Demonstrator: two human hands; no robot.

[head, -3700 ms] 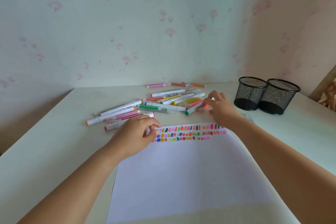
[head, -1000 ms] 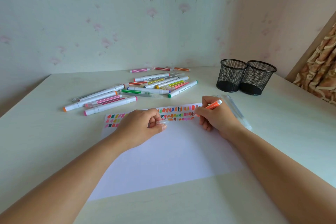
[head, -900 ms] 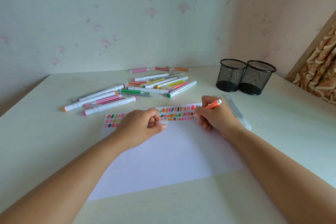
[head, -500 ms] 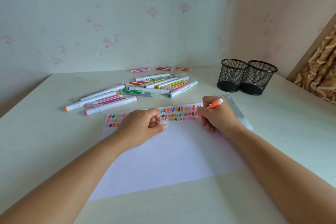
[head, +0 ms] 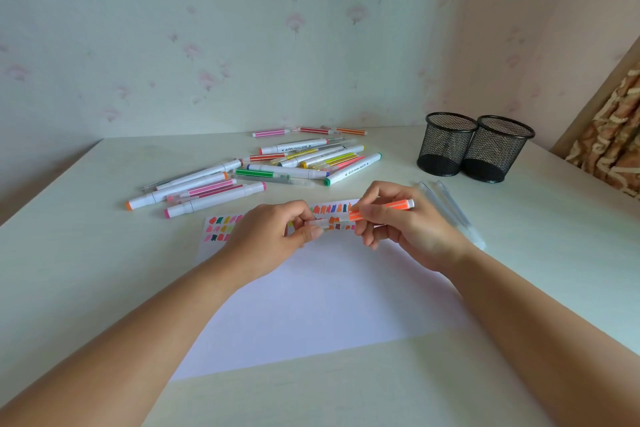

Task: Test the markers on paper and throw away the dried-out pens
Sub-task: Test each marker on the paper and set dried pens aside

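Both hands meet over the far edge of the paper (head: 329, 295), above the rows of colour swatches (head: 221, 227) drawn there. My right hand (head: 405, 225) grips the orange marker (head: 384, 210). Thumb and fingers curl round the middle of its barrel. Its white end-plug points right and a little away from me, and its writing end points left toward my other hand. My left hand (head: 273, 236) pinches a clear cap (head: 318, 224) between thumb and forefinger, with the other fingers curled beneath. Cap and marker lie nearly in one line, the cap's mouth right at the marker's tip; whether the tip is already inside I cannot tell. Both sit between my two hands, nearer to me than the loose markers (head: 294, 163), which lie scattered in a heap on the bench (head: 86, 270) beyond the paper and to the left. Two black mesh cups (head: 446, 144) stand touching side by side at the far right, well apart from my hands. Two clear pens (head: 450, 208) lie on the bench just behind my right hand, partly hidden by it.
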